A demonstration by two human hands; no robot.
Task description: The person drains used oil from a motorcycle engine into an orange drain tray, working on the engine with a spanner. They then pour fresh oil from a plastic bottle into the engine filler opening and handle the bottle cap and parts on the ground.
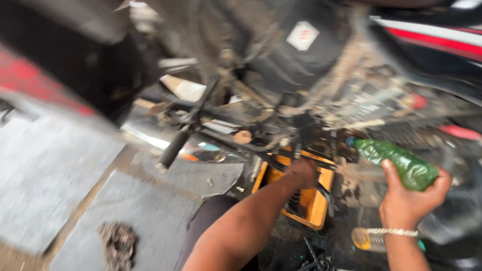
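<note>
- The underside of a motorcycle (pixel 301 65) fills the upper half of the frame — engine parts caked in dirt, a foot peg (pixel 173 148) sticking out at centre left. The picture is blurred by motion, so fine detail is lost.
- A yellow tray (pixel 314 203) sits on the floor (pixel 60 170) below the engine, lower centre. Its inside looks dark; whether liquid has collected there I cannot tell.
- The green bottle (pixel 396 163) lies tilted at centre right, neck pointing up-left toward the engine. It looks mostly full of green liquid, so, by my judgement, little or none has been poured yet.
- The right hand (pixel 409 198) has its fingers wrapped around the bottle's base, thumb up along its side.
- The left hand (pixel 301 173) reaches in over the tray beneath the engine; its fingers look curled, but what they grip, if anything, is hidden.
- A clear bottle (pixel 369 239) with yellowish contents lies on the floor, lower right.
- A dirty rag (pixel 118 243) lies lower left.
</note>
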